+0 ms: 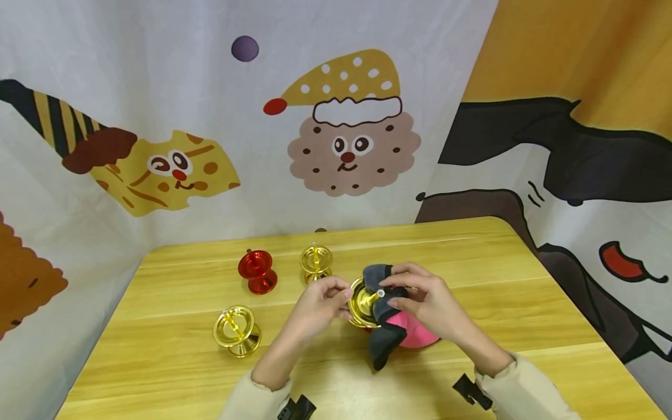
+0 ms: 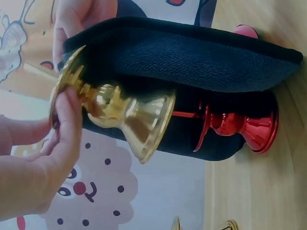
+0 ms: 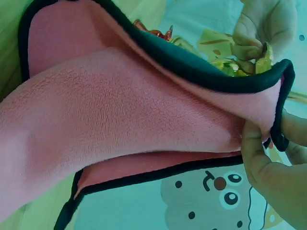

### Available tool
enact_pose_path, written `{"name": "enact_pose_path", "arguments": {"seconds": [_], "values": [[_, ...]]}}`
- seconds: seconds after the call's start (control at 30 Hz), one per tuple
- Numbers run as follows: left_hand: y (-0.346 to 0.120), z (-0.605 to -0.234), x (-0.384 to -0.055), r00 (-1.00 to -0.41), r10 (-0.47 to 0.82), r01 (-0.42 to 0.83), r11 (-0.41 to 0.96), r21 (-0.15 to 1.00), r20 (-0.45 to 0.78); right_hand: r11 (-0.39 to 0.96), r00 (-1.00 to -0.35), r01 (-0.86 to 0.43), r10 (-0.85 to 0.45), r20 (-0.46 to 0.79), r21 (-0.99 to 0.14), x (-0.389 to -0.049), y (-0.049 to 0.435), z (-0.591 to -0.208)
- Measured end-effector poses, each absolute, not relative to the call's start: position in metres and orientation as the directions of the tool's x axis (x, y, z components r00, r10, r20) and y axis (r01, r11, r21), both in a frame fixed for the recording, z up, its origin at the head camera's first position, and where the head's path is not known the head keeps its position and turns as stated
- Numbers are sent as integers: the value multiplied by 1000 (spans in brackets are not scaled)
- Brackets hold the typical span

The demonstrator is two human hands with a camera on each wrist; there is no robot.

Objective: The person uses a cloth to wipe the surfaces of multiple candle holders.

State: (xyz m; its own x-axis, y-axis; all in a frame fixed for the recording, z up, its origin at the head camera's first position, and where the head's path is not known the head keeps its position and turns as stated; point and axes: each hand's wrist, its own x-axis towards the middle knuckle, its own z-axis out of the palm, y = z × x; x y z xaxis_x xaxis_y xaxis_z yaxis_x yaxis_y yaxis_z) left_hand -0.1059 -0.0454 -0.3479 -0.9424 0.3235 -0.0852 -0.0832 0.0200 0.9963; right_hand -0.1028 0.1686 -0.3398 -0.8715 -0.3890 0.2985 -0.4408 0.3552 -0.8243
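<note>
My left hand (image 1: 321, 308) pinches the dish rim of a gold candle holder (image 2: 148, 120), which is raised off the table. Directly beneath it a red candle holder (image 2: 259, 132) stands on the table, its spike touching or very near the gold base. A cloth (image 3: 115, 105), pink fleece on one side and dark on the other with black edging, drapes around both holders. My right hand (image 1: 427, 297) pinches the cloth's upper edge beside the gold dish. In the head view the cloth and gold dish mostly hide the lower red holder.
Another red candle holder (image 1: 261, 273) stands at the back left of the wooden table (image 1: 173, 291). Beside it is a gold one (image 1: 315, 259), and a further gold one (image 1: 236, 331) stands nearer on the left. A printed curtain (image 1: 210, 87) hangs behind.
</note>
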Motion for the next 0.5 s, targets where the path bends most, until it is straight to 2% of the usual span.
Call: {"name": "enact_pose_path", "arguments": {"seconds": [0.23, 0.5], "values": [[-43, -347, -101, -968, 234, -98, -47, 994, -85, 364, -878, -428, -385, 285, -827, -94, 162, -339], [-45, -343, -100, -935, 351, -31, 35, 999, -41, 433, -851, -503, -403, 338, -748, -98, 164, -333]]}}
